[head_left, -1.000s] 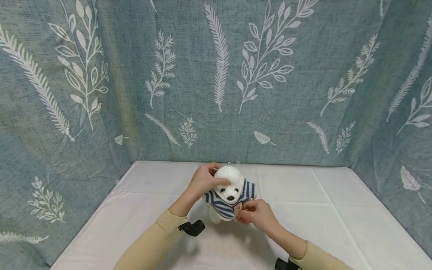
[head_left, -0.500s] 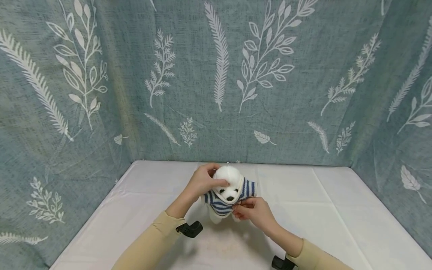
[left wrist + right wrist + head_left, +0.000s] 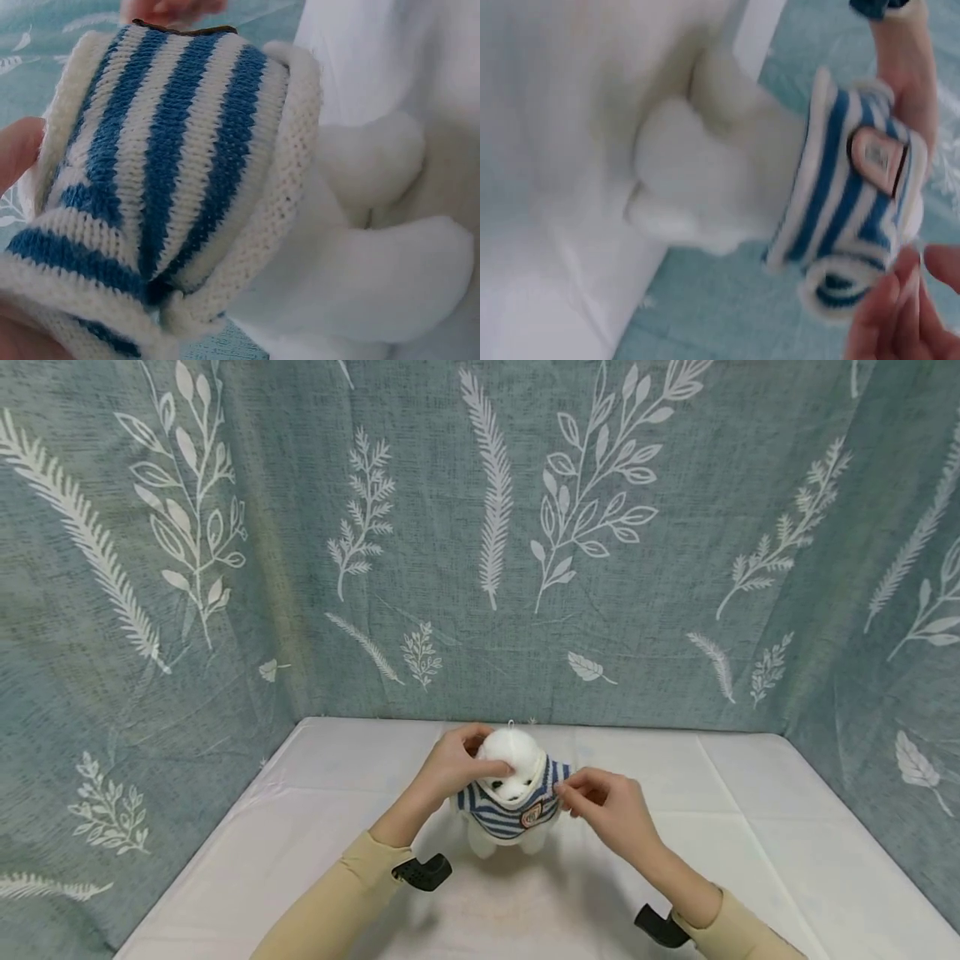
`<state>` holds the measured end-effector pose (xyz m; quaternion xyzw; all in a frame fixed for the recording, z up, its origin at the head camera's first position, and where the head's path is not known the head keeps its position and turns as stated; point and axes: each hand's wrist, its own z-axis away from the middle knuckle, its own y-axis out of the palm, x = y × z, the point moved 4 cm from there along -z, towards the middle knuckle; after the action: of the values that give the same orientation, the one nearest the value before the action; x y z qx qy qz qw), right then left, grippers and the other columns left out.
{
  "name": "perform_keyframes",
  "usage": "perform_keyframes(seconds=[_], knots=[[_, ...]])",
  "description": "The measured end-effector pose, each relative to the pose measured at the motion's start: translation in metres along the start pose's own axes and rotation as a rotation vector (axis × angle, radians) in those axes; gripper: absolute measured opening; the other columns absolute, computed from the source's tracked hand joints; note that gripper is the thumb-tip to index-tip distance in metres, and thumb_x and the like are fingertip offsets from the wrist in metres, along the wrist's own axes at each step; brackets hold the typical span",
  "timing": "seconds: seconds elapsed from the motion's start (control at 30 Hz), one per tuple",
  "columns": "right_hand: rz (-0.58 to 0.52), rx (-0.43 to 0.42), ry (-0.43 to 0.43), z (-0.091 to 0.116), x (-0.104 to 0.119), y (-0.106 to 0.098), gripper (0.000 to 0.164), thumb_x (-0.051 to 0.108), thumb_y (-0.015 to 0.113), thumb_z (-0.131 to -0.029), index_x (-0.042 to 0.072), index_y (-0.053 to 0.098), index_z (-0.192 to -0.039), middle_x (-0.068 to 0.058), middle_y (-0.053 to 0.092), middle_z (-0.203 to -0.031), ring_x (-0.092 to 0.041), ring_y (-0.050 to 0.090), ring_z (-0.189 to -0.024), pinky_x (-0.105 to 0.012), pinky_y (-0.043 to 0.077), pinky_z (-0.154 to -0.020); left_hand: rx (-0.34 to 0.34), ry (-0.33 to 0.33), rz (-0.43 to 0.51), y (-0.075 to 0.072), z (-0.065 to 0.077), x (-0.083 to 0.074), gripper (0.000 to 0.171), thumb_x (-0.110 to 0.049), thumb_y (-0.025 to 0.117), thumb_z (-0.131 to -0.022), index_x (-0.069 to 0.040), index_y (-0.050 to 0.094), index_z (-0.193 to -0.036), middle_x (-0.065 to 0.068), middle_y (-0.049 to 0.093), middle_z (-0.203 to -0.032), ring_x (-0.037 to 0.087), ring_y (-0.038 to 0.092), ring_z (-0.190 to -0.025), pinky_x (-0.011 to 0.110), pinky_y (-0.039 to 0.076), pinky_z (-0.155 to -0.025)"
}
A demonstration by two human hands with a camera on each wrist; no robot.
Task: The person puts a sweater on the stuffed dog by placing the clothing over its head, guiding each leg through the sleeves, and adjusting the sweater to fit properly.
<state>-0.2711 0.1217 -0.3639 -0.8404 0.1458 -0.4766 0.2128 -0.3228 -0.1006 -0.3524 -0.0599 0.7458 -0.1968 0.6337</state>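
One plush toy (image 3: 513,790) in a striped sweater (image 3: 491,821) rests on the table (image 3: 712,843); the left hand (image 3: 450,768) clasps its head, presumably to steady it, leaving the sleeve (image 3: 557,770) reachable for the right hand's (image 3: 617,814) fingertips (whether pinching, I cannot tell).

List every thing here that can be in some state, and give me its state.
Plush toy: upright, dressed
Striped sweater: worn by the toy, legs bare below the hem
Patch: on the sweater's front, facing out
Left hand: holding the toy's head
Right hand: fingers at the sweater's sleeve; cannot tell whether pinching it
White cloth: spread out, creased
Leaf-print curtain: hanging
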Motion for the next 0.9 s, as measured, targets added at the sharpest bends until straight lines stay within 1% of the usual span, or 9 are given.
perform_keyframes(seconds=[0.07, 0.1, 0.13, 0.2, 0.27, 0.33, 0.47, 0.57, 0.9], knots=[[0.053, -0.095, -0.04, -0.005, 0.0, -0.009, 0.014, 0.026, 0.072, -0.085, 0.015, 0.069, -0.093, 0.004, 0.068, -0.082, -0.008, 0.063, -0.072, -0.027, 0.055, -0.065, -0.005, 0.002, 0.001, 0.0, 0.0, 0.0, 0.041, -0.027, 0.083, -0.071, -0.017, 0.066, -0.108, 0.002, 0.067, -0.102, 0.017, 0.06, -0.091, 0.035, 0.051, -0.078], [0.068, -0.11, -0.034, -0.008, -0.001, -0.012, 0.019, 0.028, 0.073, -0.084, 0.016, 0.068, -0.099, 0.002, 0.068, -0.089, -0.01, 0.064, -0.08, -0.029, 0.055, -0.07, -0.007, 0.0, 0.002, 0.0, 0.0, 0.0, 0.041, -0.027, 0.083, -0.071, -0.017, 0.066, -0.108, 0.002, 0.067, -0.102, 0.017, 0.06, -0.091, 0.035, 0.051, -0.078], [0.065, -0.104, -0.012, -0.011, -0.004, -0.013, 0.026, 0.03, 0.073, -0.083, 0.016, 0.066, -0.104, -0.001, 0.067, -0.097, -0.013, 0.064, -0.088, -0.032, 0.055, -0.076, -0.01, -0.001, 0.003, 0.0, 0.0, 0.0, 0.042, -0.027, 0.083, -0.071, -0.017, 0.066, -0.108, 0.002, 0.067, -0.103, 0.017, 0.06, -0.091, 0.036, 0.051, -0.078], [0.046, -0.046, 0.055, -0.014, -0.009, -0.012, 0.038, 0.035, 0.074, -0.082, 0.016, 0.063, -0.114, -0.004, 0.064, -0.111, -0.019, 0.061, -0.102, -0.037, 0.054, -0.085, -0.016, -0.003, 0.003, 0.0, 0.0, 0.0, 0.042, -0.026, 0.083, -0.071, -0.017, 0.066, -0.108, 0.002, 0.067, -0.103, 0.017, 0.06, -0.092, 0.036, 0.051, -0.078], [0.021, 0.025, 0.135, -0.015, -0.016, -0.008, 0.043, 0.038, 0.073, -0.081, 0.017, 0.062, -0.117, -0.006, 0.064, -0.116, -0.023, 0.061, -0.108, -0.038, 0.052, -0.089, -0.018, -0.008, 0.002, 0.001, 0.0, 0.0, 0.041, -0.026, 0.082, -0.072, -0.017, 0.067, -0.109, 0.002, 0.067, -0.103, 0.017, 0.061, -0.091, 0.036, 0.051, -0.078], [0.014, 0.053, 0.186, -0.014, -0.021, -0.003, 0.042, 0.038, 0.073, -0.082, 0.017, 0.064, -0.116, -0.005, 0.067, -0.111, -0.022, 0.063, -0.105, -0.035, 0.053, -0.086, -0.021, -0.009, 0.004, 0.002, 0.0, 0.001, 0.04, -0.026, 0.082, -0.072, -0.017, 0.067, -0.109, 0.002, 0.067, -0.103, 0.017, 0.061, -0.091, 0.036, 0.051, -0.078], [0.045, 0.019, 0.178, -0.011, -0.026, 0.001, 0.024, 0.027, 0.073, -0.084, 0.014, 0.069, -0.104, -0.003, 0.07, -0.092, -0.016, 0.068, -0.085, -0.028, 0.055, -0.074, -0.039, -0.01, -0.002, 0.003, 0.001, 0.001, 0.039, -0.026, 0.082, -0.072, -0.018, 0.067, -0.107, 0.001, 0.067, -0.102, 0.017, 0.06, -0.091, 0.037, 0.051, -0.078], [0.07, 0.006, 0.179, -0.009, -0.027, 0.002, 0.014, 0.018, 0.073, -0.084, 0.011, 0.07, -0.095, -0.001, 0.07, -0.084, -0.012, 0.066, -0.076, -0.025, 0.053, -0.068, -0.06, -0.002, -0.007, 0.004, 0.0, 0.001, 0.037, -0.025, 0.081, -0.072, -0.017, 0.067, -0.105, 0.001, 0.067, -0.101, 0.017, 0.06, -0.09, 0.037, 0.051, -0.078], [0.146, 0.072, 0.2, 0.0, -0.032, 0.004, 0.005, 0.014, 0.074, -0.081, 0.015, 0.071, -0.085, 0.004, 0.069, -0.077, -0.008, 0.064, -0.068, -0.023, 0.05, -0.061, -0.107, 0.007, 0.052, 0.005, -0.002, 0.003, 0.035, -0.019, 0.081, -0.071, -0.013, 0.069, -0.103, 0.005, 0.068, -0.098, 0.018, 0.061, -0.086, 0.035, 0.052, -0.074]])
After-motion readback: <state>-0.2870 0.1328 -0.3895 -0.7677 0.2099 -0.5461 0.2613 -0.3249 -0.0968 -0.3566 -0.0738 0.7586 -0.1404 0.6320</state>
